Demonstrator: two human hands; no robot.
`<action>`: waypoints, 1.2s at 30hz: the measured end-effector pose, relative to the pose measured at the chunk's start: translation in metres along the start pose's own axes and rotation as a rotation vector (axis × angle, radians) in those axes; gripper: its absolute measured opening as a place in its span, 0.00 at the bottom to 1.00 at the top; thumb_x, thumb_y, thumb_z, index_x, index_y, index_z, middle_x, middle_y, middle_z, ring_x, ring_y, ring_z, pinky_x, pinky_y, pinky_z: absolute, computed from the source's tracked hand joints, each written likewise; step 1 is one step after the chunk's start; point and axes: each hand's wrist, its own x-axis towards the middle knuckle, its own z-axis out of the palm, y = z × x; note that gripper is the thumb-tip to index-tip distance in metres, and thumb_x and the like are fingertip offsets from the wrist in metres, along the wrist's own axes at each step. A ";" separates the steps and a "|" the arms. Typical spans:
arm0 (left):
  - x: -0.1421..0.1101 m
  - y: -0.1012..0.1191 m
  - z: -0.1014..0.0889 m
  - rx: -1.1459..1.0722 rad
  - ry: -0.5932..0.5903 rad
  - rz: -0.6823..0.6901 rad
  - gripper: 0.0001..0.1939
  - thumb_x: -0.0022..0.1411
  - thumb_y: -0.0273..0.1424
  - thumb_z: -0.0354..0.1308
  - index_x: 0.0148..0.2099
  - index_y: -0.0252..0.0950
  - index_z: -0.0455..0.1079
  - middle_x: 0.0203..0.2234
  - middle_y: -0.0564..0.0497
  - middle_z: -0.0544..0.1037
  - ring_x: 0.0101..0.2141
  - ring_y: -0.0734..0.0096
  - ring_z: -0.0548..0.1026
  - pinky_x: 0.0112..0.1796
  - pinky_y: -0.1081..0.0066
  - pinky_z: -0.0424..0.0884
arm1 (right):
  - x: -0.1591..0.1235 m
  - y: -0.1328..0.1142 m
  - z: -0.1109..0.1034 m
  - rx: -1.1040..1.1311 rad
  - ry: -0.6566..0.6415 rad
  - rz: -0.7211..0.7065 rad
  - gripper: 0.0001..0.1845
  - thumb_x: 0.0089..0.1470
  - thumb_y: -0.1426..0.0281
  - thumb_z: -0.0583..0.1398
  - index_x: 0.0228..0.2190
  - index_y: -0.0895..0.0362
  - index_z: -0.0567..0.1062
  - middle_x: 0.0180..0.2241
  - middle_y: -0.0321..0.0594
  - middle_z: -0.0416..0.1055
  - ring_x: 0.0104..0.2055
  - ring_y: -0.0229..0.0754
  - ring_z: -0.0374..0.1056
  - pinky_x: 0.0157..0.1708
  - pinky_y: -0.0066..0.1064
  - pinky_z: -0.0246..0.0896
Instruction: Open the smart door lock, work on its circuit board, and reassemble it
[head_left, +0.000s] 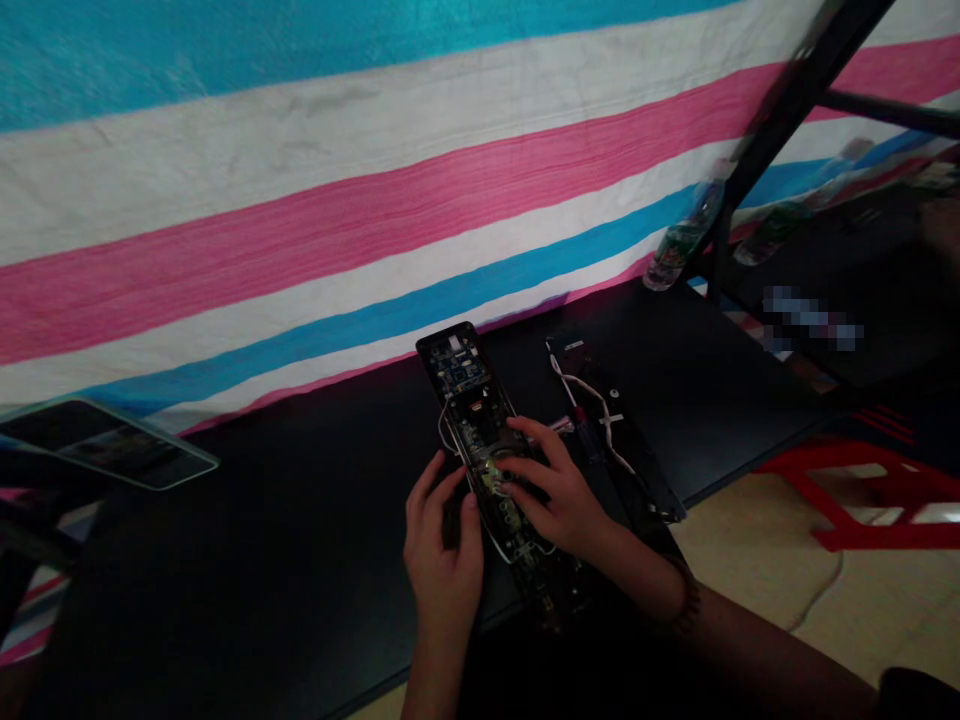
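A long, narrow opened electronic device (pixel 469 400) lies on the black table (pixel 262 540), its circuit boards and wires exposed. My left hand (pixel 442 550) grips its left edge near the middle, fingers curled against the casing. My right hand (pixel 551 485) rests on top of the boards, fingers spread and pressing on the components. To the right lies a second long black panel (pixel 637 450) with white wires and a red-handled tool (pixel 581 420) on it.
A striped pink, blue and white cloth (pixel 375 200) hangs behind the table. A glass panel (pixel 112 440) sits at the far left. Plastic bottles (pixel 686 235) stand by a black frame at the right. A red stool (pixel 862 480) is on the floor.
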 end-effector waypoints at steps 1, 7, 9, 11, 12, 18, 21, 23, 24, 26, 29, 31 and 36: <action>0.000 0.003 0.006 -0.021 -0.014 -0.005 0.15 0.67 0.35 0.57 0.54 0.42 0.74 0.61 0.44 0.70 0.59 0.55 0.71 0.59 0.54 0.66 | 0.000 0.000 0.000 -0.001 0.009 0.001 0.16 0.60 0.74 0.61 0.48 0.49 0.78 0.63 0.48 0.63 0.65 0.53 0.60 0.60 0.52 0.62; -0.011 -0.004 0.024 -0.082 -0.051 -0.059 0.21 0.66 0.35 0.59 0.60 0.44 0.71 0.62 0.43 0.70 0.62 0.53 0.68 0.63 0.52 0.61 | 0.000 -0.001 0.001 0.021 0.053 0.008 0.18 0.59 0.75 0.62 0.49 0.46 0.79 0.60 0.46 0.66 0.62 0.52 0.63 0.58 0.53 0.64; -0.014 -0.007 0.025 -0.076 -0.058 -0.063 0.23 0.66 0.35 0.58 0.63 0.45 0.70 0.62 0.44 0.71 0.62 0.54 0.68 0.63 0.52 0.61 | -0.001 -0.003 -0.001 0.046 0.081 0.021 0.18 0.59 0.74 0.62 0.48 0.45 0.79 0.59 0.45 0.67 0.61 0.52 0.64 0.56 0.52 0.66; -0.016 -0.008 0.025 -0.078 -0.061 -0.060 0.24 0.66 0.34 0.58 0.64 0.45 0.69 0.63 0.45 0.71 0.62 0.54 0.68 0.63 0.53 0.61 | -0.002 -0.006 -0.005 0.067 0.116 0.030 0.17 0.60 0.74 0.63 0.48 0.44 0.79 0.58 0.44 0.68 0.60 0.52 0.64 0.54 0.50 0.67; -0.016 -0.008 0.026 -0.081 -0.064 -0.057 0.25 0.66 0.34 0.58 0.64 0.45 0.68 0.63 0.45 0.70 0.63 0.54 0.68 0.63 0.53 0.61 | -0.002 -0.007 -0.008 0.075 0.134 0.031 0.17 0.60 0.73 0.63 0.48 0.43 0.79 0.57 0.44 0.68 0.59 0.51 0.65 0.53 0.49 0.68; -0.015 -0.004 0.028 -0.095 -0.034 -0.084 0.24 0.66 0.34 0.58 0.64 0.45 0.70 0.63 0.45 0.71 0.63 0.55 0.68 0.63 0.53 0.62 | -0.010 -0.005 -0.025 0.115 0.208 0.120 0.17 0.60 0.74 0.63 0.48 0.44 0.79 0.45 0.42 0.74 0.48 0.47 0.72 0.46 0.41 0.72; -0.016 -0.003 0.029 -0.099 -0.031 -0.104 0.24 0.66 0.34 0.59 0.63 0.45 0.70 0.63 0.46 0.71 0.63 0.54 0.68 0.63 0.53 0.62 | -0.020 0.004 -0.029 0.122 0.237 0.249 0.15 0.61 0.74 0.61 0.47 0.46 0.79 0.43 0.42 0.75 0.45 0.45 0.73 0.45 0.38 0.72; -0.017 -0.004 0.029 -0.090 -0.039 -0.106 0.24 0.66 0.33 0.58 0.64 0.46 0.70 0.64 0.46 0.70 0.63 0.54 0.68 0.62 0.54 0.63 | -0.029 0.012 -0.028 0.083 0.224 0.327 0.14 0.61 0.73 0.61 0.46 0.48 0.80 0.44 0.42 0.75 0.46 0.45 0.74 0.46 0.37 0.72; -0.017 -0.004 0.029 -0.082 -0.043 -0.101 0.24 0.66 0.33 0.58 0.64 0.46 0.70 0.64 0.46 0.70 0.63 0.54 0.68 0.61 0.54 0.64 | -0.033 0.017 -0.026 0.053 0.203 0.351 0.13 0.61 0.73 0.61 0.46 0.49 0.80 0.44 0.43 0.75 0.46 0.45 0.74 0.47 0.38 0.72; -0.018 -0.005 0.029 -0.064 -0.054 -0.076 0.22 0.67 0.33 0.56 0.63 0.46 0.71 0.64 0.46 0.69 0.63 0.54 0.68 0.60 0.56 0.66 | -0.042 0.025 -0.022 -0.013 0.148 0.364 0.13 0.62 0.73 0.60 0.45 0.51 0.80 0.44 0.44 0.75 0.47 0.46 0.73 0.48 0.40 0.72; -0.018 -0.005 0.028 -0.020 -0.090 -0.024 0.18 0.68 0.31 0.54 0.56 0.44 0.77 0.65 0.46 0.69 0.61 0.55 0.71 0.58 0.58 0.69 | -0.050 0.033 -0.015 -0.116 0.116 0.355 0.14 0.62 0.74 0.58 0.46 0.53 0.80 0.46 0.47 0.75 0.49 0.49 0.72 0.50 0.44 0.71; -0.017 -0.004 0.026 0.016 -0.121 0.003 0.17 0.69 0.29 0.52 0.53 0.43 0.79 0.66 0.46 0.67 0.60 0.55 0.72 0.56 0.60 0.70 | -0.052 0.034 -0.012 -0.179 0.137 0.338 0.15 0.61 0.75 0.57 0.46 0.55 0.79 0.49 0.50 0.73 0.52 0.51 0.70 0.53 0.48 0.69; -0.015 0.001 0.024 0.029 -0.136 -0.011 0.17 0.70 0.30 0.51 0.53 0.43 0.78 0.65 0.45 0.68 0.61 0.55 0.70 0.57 0.58 0.69 | -0.044 0.022 -0.017 -0.243 0.209 0.267 0.19 0.60 0.77 0.56 0.50 0.53 0.76 0.56 0.51 0.68 0.59 0.52 0.64 0.56 0.51 0.65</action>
